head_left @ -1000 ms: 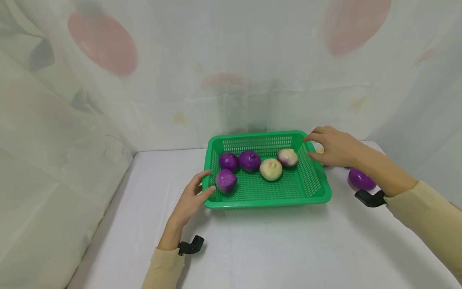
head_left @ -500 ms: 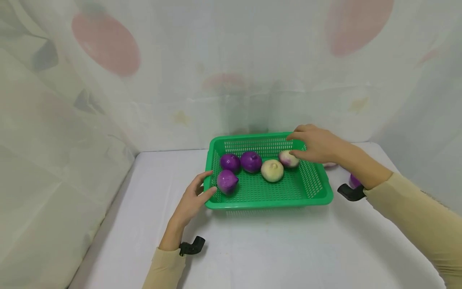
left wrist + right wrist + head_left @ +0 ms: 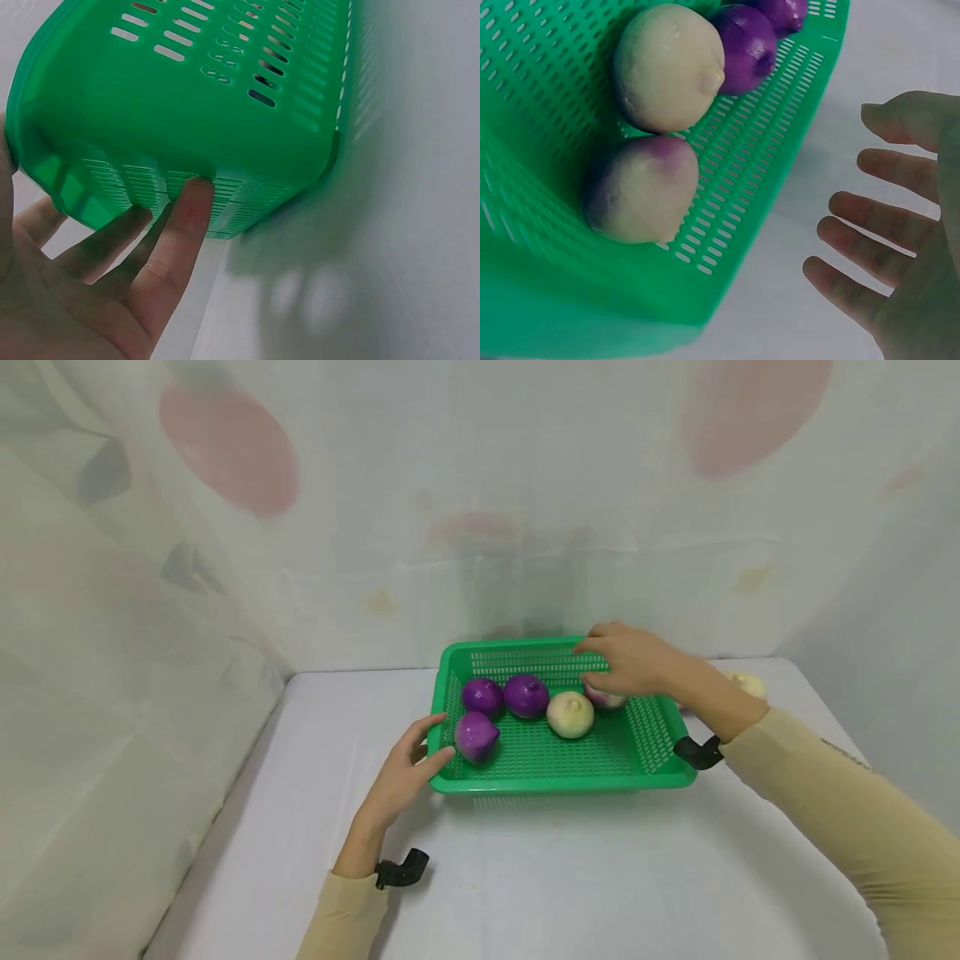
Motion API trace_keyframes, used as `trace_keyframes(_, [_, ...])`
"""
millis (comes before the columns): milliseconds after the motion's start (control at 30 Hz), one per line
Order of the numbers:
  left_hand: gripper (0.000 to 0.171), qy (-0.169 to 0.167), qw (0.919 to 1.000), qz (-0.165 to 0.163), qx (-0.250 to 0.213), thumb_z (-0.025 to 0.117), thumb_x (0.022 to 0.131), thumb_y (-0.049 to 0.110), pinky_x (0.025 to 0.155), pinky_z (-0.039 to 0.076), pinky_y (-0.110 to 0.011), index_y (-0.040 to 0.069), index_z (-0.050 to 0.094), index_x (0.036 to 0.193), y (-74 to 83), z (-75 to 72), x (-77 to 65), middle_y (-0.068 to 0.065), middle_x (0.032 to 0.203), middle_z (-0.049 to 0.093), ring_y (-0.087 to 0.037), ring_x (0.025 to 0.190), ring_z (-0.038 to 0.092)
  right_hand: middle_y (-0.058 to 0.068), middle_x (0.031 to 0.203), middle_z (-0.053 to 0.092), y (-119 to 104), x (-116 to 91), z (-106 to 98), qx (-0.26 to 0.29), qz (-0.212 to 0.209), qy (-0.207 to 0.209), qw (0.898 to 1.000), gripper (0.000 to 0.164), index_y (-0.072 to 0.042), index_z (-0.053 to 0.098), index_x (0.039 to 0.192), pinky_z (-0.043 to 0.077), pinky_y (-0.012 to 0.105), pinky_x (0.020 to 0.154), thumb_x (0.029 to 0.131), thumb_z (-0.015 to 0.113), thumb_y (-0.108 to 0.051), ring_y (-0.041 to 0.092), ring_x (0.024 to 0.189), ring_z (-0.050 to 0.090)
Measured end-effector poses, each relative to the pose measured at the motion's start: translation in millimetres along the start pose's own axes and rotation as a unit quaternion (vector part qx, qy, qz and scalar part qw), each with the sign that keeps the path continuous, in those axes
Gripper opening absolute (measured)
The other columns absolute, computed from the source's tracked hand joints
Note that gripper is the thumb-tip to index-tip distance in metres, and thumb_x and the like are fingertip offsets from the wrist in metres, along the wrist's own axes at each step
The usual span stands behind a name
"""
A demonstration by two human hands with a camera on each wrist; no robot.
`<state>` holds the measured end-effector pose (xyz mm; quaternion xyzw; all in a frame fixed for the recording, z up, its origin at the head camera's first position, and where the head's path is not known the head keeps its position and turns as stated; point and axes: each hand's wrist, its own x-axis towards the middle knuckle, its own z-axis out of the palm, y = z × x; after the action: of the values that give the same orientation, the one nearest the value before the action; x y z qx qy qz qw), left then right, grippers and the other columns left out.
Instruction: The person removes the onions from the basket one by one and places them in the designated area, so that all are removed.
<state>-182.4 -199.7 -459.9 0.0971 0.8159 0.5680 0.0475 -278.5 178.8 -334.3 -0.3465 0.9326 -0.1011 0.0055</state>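
A green basket [image 3: 562, 785] stands on the white bench [image 3: 525, 877] with 5 onion-shaped vegetables inside. The 3 purple vegetables [image 3: 527, 696] sit toward its left end, 2 at the back and 1 in front; 1 pale vegetable [image 3: 571, 715] lies near the middle, with 1 purple-tinged vegetable [image 3: 641, 191] just beside it. The left hand [image 3: 396, 777] is at the basket's left end, fingers loosely spread and touching the outer wall. The right hand [image 3: 630, 660] hangs above the far right part, its fingers spread apart with hold of nothing. Behind the right forearm, another pale vegetable [image 3: 747, 682] shows, partly hidden.
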Motion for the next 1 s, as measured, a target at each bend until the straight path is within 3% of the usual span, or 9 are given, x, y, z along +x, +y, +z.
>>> trace_keyframes(133, [0.060,-0.003,1.0000,0.000,0.002,0.068,0.097,0.046,0.108,0.034,-0.068,0.034,0.044,0.151,0.3,1.3,-0.2,0.001,0.162,0.032,-0.047,0.143,0.035,0.019,0.127,0.060,2,4,9,0.011,0.013,-0.013,1.000,0.043,-0.006,0.066,0.131,0.047,0.058,0.099,0.094,0.067,-0.027,0.041,0.123,0.054])
trace_keyframes(300, [0.061,-0.005,1.0000,0.001,0.000,0.068,0.098,0.044,0.107,0.037,-0.067,0.031,0.044,0.152,0.9,1.7,-0.6,0.000,0.162,0.032,-0.046,0.142,0.038,0.016,0.134,0.058,3,8,21,0.021,0.038,-0.034,0.998,0.044,-0.011,0.065,0.134,0.048,0.058,0.098,0.094,0.065,-0.029,0.040,0.129,0.051])
trace_keyframes(467, [0.061,0.000,1.0000,0.000,0.002,0.069,0.096,0.048,0.106,0.038,-0.066,0.034,0.044,0.151,1.1,2.1,-0.7,0.002,0.161,0.034,-0.045,0.141,0.040,0.015,0.131,0.059,2,11,34,0.010,0.013,-0.039,0.999,0.045,-0.008,0.065,0.133,0.051,0.055,0.093,0.094,0.068,-0.030,0.037,0.123,0.055])
trace_keyframes(633, [0.062,-0.001,1.0000,0.000,-0.001,0.069,0.096,0.048,0.108,0.035,-0.066,0.034,0.045,0.151,-0.3,3.5,0.0,0.007,0.160,0.034,-0.046,0.142,0.037,0.015,0.126,0.061,-1,14,42,-0.012,-0.016,-0.045,0.999,0.045,-0.004,0.065,0.132,0.049,0.055,0.097,0.096,0.068,-0.032,0.037,0.121,0.056])
trace_keyframes(733, [0.064,0.002,1.0000,-0.001,-0.003,0.069,0.095,0.049,0.108,0.036,-0.066,0.031,0.045,0.152,0.3,4.4,0.1,0.009,0.160,0.034,-0.045,0.142,0.038,0.015,0.129,0.060,-2,17,44,-0.018,-0.018,-0.050,0.998,0.044,-0.005,0.066,0.132,0.047,0.057,0.100,0.097,0.067,-0.030,0.037,0.124,0.055])
trace_keyframes(1000, [0.064,-0.001,1.0000,0.000,0.007,0.068,0.096,0.049,0.104,0.039,-0.067,0.031,0.044,0.153,2.0,7.3,0.4,-0.001,0.160,0.035,-0.045,0.139,0.042,0.018,0.138,0.056,-3,22,49,-0.008,-0.012,-0.096,0.995,0.045,-0.007,0.064,0.135,0.047,0.058,0.101,0.096,0.067,-0.029,0.040,0.131,0.050])
